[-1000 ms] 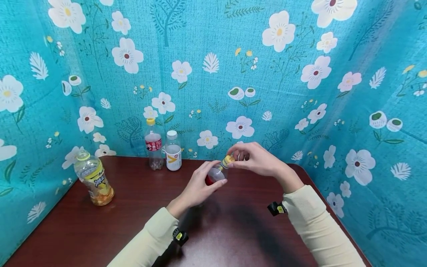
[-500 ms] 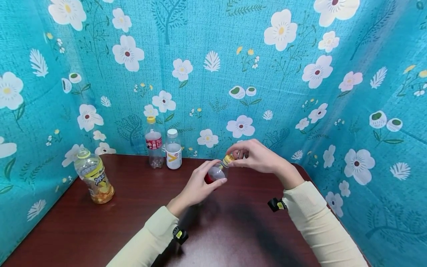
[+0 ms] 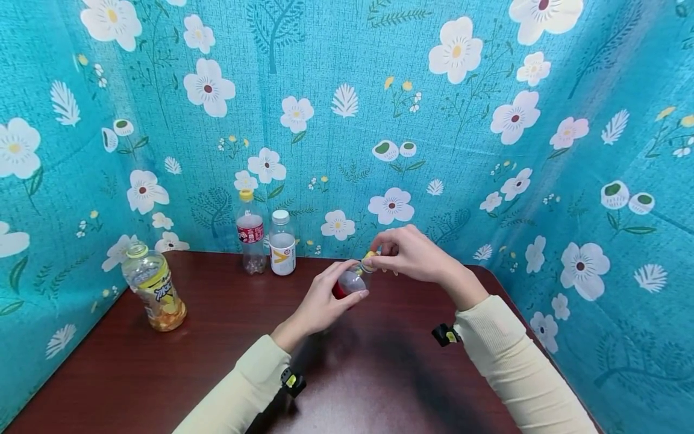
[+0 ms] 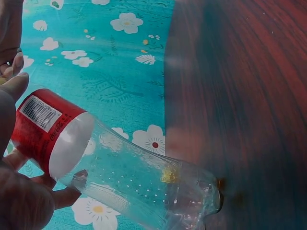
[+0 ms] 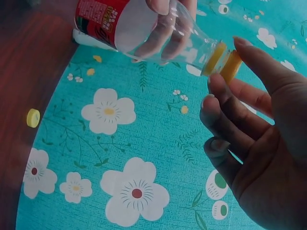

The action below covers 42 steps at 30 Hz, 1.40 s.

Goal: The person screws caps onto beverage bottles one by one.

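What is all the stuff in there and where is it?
table: one, red-brown, foreground
cloth: apparently one, flowery blue, behind table
yellow-capped bottle: one, clear with red label, table's back
white-capped bottle: one, clear with white label, to its right
yellow-label bottle: one, clear and yellow, table's left
loose cap: one, yellow, table edge by cloth
held bottle: one, clear with red label, in left hand
held cap: one, yellow, at held bottle's mouth
wrist cameras: two, black and yellow, by sleeves
sleeves: two, cream, lower head view
left hand: one, on held bottle
right hand: one, pinching held cap
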Motion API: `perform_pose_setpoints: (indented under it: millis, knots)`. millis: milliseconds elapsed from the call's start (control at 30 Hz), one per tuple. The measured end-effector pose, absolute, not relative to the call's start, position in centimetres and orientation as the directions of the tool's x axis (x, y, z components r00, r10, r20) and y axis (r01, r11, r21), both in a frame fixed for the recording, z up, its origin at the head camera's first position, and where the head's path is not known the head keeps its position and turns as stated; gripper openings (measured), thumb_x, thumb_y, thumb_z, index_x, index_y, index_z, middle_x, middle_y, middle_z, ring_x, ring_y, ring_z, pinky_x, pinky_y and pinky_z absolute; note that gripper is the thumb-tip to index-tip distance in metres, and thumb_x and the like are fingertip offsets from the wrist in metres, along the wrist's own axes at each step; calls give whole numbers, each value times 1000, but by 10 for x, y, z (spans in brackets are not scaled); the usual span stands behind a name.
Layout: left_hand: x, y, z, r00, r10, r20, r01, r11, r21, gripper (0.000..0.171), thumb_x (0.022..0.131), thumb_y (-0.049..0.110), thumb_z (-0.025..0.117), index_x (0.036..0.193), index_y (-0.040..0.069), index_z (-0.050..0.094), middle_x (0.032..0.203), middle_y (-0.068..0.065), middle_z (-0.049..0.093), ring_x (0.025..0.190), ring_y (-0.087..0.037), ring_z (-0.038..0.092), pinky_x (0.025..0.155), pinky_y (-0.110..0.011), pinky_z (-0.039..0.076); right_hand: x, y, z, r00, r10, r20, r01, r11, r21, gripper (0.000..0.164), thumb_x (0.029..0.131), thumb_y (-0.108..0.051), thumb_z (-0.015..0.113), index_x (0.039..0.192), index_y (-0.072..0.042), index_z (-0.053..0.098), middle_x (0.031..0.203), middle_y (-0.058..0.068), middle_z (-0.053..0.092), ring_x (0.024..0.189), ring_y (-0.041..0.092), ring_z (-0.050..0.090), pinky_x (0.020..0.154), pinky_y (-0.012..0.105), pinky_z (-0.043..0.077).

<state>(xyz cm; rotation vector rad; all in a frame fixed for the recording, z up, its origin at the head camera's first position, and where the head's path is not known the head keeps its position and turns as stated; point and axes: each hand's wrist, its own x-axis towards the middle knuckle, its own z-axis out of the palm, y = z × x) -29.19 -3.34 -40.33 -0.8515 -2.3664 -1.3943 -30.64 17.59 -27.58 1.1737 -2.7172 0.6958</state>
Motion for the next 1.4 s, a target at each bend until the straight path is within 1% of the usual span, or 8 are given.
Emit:
perform_pose_setpoints:
  millis: [267,467,567,1000,1100,1267,1333,1400]
  knots:
    - [-294,-34,-404,-793,340,506,608,373,701,57,84,44,66,135,29,45,123,9,52,105,-9,52,79,-26,50,-305,174,-273,-663,-702,260,-744,579,-332,18,88,-32,66,102,-20,67,71,-11,62,57,6,58,58,26,49]
    - [-294,-36,-403,-796,335,504,602,357,714,58,84,44,67,135,25,47,123,10,52,104,-9,53,78,-26,51,-308,175,-267,-561,-789,251,-822,495,-282,18,89,-23,66,106,-17,68,88,-12,64,76,5,59,68,24,51]
    - [-294,-36,-403,-790,345,507,609,346,713,58,84,43,67,135,24,47,123,10,52,103,-9,53,77,-27,51,-309,176,-264,-524,-817,241,-845,463,-268,20,89,-20,66,108,-14,69,93,-11,63,79,4,58,71,23,51]
    - [-294,-37,-403,-785,380,489,611,346,712,59,83,47,66,135,29,45,124,10,51,104,-10,52,78,-27,51,-309,181,-256,-491,-849,197,-847,413,-335,25,86,-16,68,111,-11,70,91,-7,65,78,4,62,68,23,52]
    - [-295,-38,-404,-785,377,491,611,345,712,58,84,46,66,135,29,45,124,10,52,103,-10,53,77,-26,51,-310,180,-257,-506,-841,192,-842,433,-322,29,87,-17,67,115,-12,67,94,-7,66,81,4,62,70,23,52]
    - [-295,-39,-404,-786,370,496,611,342,714,58,83,45,67,135,29,45,124,7,53,103,-10,54,77,-26,51,-311,178,-262,-601,-778,183,-787,536,-304,45,87,-33,67,126,-11,59,86,-10,66,77,1,63,74,25,53]
    - [-295,-40,-404,-786,374,492,610,342,715,58,84,45,67,135,30,45,124,7,52,103,-10,53,77,-26,51,-311,178,-264,-625,-756,193,-772,563,-295,47,85,-38,67,122,-10,60,79,-11,65,70,1,62,71,26,53]
    - [-295,-39,-404,-786,378,490,610,342,715,58,84,45,66,135,30,44,124,7,52,103,-10,53,77,-25,51,-310,177,-266,-628,-750,205,-771,566,-291,40,86,-40,66,113,-11,65,71,-11,63,61,1,60,65,25,52]
